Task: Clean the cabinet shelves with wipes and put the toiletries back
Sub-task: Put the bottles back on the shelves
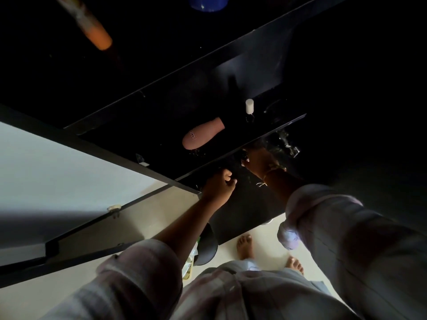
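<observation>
**newbie_q:** where's the pink bottle [203,133] at?

**shelfguy:** On its side on the black cabinet shelf [157,135], with a white bottle [249,106] just behind it. Left hand [219,183] is curled below it and right hand [256,158] is down to its right. Way too dark to tell either grip. Pale floor [227,255] far below.

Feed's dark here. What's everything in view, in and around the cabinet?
pink tube: one, pink, lying on the dark shelf
white cylinder: one, white, upright beyond the pink tube
orange tube: one, orange, upper left
blue container: one, blue, top edge
clear items: count unclear, transparent, shelf's right end
black bin: one, black, on the floor
left hand: one, fingers curled, grip unclear
right hand: one, grip unclear
feet: two, bare, pale floor
</observation>
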Available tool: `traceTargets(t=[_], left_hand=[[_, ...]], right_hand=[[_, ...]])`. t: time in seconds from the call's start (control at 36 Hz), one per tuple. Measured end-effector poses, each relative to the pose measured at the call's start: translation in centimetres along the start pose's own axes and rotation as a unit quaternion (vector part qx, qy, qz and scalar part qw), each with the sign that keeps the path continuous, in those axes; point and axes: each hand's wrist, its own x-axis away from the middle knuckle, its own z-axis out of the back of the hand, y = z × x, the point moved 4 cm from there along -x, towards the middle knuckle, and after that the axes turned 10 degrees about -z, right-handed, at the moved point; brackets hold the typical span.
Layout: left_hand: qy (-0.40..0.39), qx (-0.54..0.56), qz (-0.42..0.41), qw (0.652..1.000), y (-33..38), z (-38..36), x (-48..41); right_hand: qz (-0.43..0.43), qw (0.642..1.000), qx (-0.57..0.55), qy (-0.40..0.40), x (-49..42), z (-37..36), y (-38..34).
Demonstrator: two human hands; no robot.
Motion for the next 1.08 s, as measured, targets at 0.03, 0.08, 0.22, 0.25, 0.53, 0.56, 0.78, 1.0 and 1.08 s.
traceTargets(t=[0.03, 0.08, 0.22, 0.25, 0.53, 0.56, 0.78, 1.0, 1.08], left_hand=[[0.0, -0.002, -0.001, 1.0, 0.1, 0.0, 0.1], [0.001, -0.005, -0.006, 1.0, 0.4, -0.1, 0.3], [0.007, -0.007, -0.023, 1.0, 1.4, -0.3, 1.1], [0.007, -0.007, -0.027, 1.0, 1.6, -0.3, 1.3], [0.046, -0.001, -0.068, 0.997, 3.7, -0.4, 4.4], [0.05, 0.003, -0.071, 0.996, 3.8, -0.4, 4.6], [0.07, -0.004, -0.1, 0.993, 4.8, -1.0, 7.2], [0.124, -0.097, -0.138, 0.978, 5.6, -1.9, 11.0], [0.119, -0.096, -0.129, 0.98, 6.0, -2.9, 12.8]], right_hand=[[-0.002, 1.0, 0.001, 0.004, 0.3, 0.3, 0.1], [-0.007, 1.0, 0.013, 0.01, 0.7, 0.6, 0.3], [-0.031, 0.998, 0.021, 0.058, 2.6, 1.6, 1.2], [-0.04, 0.997, 0.01, 0.07, 3.4, 1.9, 1.3], [-0.121, 0.988, -0.064, 0.076, 10.2, 2.9, 3.2], [-0.109, 0.989, -0.051, 0.081, 10.9, 3.2, 3.0], [-0.063, 0.995, 0.027, 0.077, 15.5, 4.7, 1.8], [-0.018, 0.991, 0.108, 0.072, 20.0, 4.9, 1.7], [0.024, 0.99, 0.112, 0.085, 21.6, 4.5, 2.0]])
